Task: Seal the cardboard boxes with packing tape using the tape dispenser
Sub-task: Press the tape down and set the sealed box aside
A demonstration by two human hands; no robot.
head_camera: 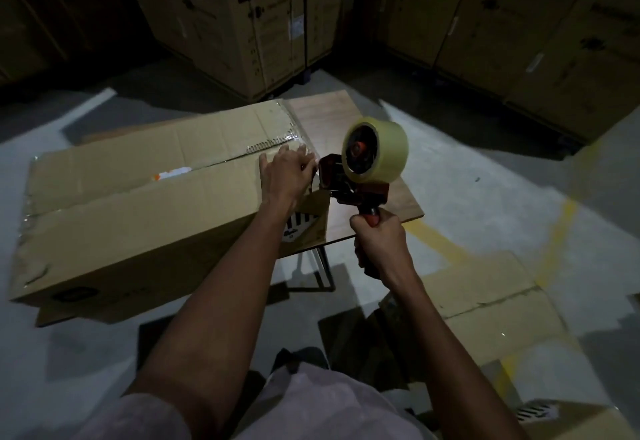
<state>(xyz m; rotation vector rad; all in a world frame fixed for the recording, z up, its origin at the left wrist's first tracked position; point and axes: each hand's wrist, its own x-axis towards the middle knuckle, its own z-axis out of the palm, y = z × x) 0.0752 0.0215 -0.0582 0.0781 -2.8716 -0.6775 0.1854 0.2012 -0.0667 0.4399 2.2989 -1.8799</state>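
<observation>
A long brown cardboard box (138, 217) lies on a low wooden table (367, 193), its top flaps meeting along a centre seam. My left hand (285, 174) rests flat with straight fingers on the box's right end, over the seam and a strip of clear tape. My right hand (379, 242) grips the handle of a red tape dispenser (353, 186), which carries a big roll of clear tape (377, 150). The dispenser's front end sits at the box's right edge, next to my left fingertips.
Tall printed cartons (249, 23) stand stacked at the back and right. Flattened cardboard (485, 304) lies on the grey floor at lower right, beside yellow floor markings (557, 231). The table's metal legs (322, 266) show under its near edge.
</observation>
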